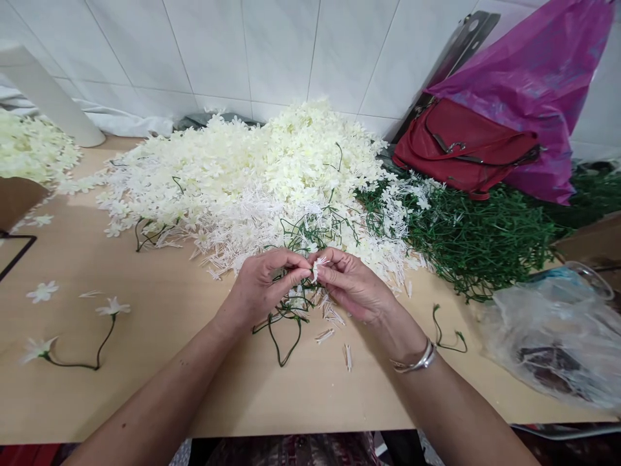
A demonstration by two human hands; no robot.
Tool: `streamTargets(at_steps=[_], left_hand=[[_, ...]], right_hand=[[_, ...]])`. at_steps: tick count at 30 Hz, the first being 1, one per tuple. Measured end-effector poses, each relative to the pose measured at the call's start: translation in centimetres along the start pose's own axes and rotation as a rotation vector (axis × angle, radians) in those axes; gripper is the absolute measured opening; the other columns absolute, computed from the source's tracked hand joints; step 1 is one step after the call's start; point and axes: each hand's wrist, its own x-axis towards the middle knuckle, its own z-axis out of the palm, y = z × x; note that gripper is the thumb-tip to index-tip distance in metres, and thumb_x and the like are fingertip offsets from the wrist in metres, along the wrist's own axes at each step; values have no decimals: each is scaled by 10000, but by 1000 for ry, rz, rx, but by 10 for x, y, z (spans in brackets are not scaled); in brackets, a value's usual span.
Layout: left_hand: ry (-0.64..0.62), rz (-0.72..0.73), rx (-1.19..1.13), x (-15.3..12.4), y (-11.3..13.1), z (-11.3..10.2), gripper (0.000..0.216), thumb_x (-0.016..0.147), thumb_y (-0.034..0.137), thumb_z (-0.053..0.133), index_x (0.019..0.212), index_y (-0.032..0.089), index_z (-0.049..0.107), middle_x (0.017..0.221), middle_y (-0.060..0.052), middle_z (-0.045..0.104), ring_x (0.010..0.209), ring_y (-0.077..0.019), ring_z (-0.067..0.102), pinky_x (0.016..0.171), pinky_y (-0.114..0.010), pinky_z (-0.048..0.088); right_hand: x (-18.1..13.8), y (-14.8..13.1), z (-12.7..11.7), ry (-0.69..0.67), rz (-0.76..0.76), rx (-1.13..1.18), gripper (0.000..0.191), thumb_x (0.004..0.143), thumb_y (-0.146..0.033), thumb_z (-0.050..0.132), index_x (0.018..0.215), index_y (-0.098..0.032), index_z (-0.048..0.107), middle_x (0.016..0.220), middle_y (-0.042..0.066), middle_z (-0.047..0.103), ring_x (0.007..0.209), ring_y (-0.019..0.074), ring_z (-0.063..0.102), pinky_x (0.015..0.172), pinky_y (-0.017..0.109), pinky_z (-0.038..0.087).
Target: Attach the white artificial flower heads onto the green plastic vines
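Near the middle of the table my two hands meet fingertip to fingertip. My left hand pinches the end of a green plastic flower stem, whose wire seems to hang below the fingers among other stems. Pinched in my right hand is a small white artificial flower with thin white stamens sticking out. The flower touches the stem tip; how far they are joined is hidden by the fingers. Loose white stamens lie under my hands. Behind them rises a large heap of white petals.
A tangle of green stems lies right, below a red handbag and purple plastic bag. A clear plastic bag sits at the right edge. At left are a stem with two flowers and a white roll.
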Motion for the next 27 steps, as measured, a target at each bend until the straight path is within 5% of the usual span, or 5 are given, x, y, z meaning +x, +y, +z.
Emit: streamTargets(at_steps=[4,8,13,18,27], left_hand=[[55,-141,-456,5,2,-15,102,897,358,806,888,261,776,980,-28,782,841,-173,714,798,-314,598],[474,-146,-856,12,-8,-61,202,972,568,664,1016,395,758,1423,102,673,877,-130,745,791,-272,618],[772,-263,-1081,15,-32,-76,628,1073,619,240,1006,210,712,1223,-109,770,761,-105,734,819,-257,622],[589,-321,-921,17,-25,-39,228,1006,414,585,1008,248,741,987,-11,800,442,-47,440,722,-276,601],[96,89,299,6,-14,-16,121,950,203,681,1041,239,753,1033,-55,726,909,-193,662,870,-349,524]], right_hand=[[-3,-8,4,-16,-77,24,371,659,-457,972,898,-274,753,952,4,744,850,157,682,881,330,575],[-4,-16,4,-29,-135,39,423,736,-559,900,1009,-270,754,1072,52,779,1023,204,729,1027,376,575],[-1,-15,0,-2,-136,73,272,821,-464,858,968,-251,772,1011,35,777,968,161,731,1001,325,577],[0,-8,-1,53,-238,-246,168,857,-375,813,950,-249,752,888,8,704,777,141,653,804,326,564],[0,8,2,172,-554,-1165,128,958,-139,641,989,-228,728,964,46,610,854,196,615,783,368,509]])
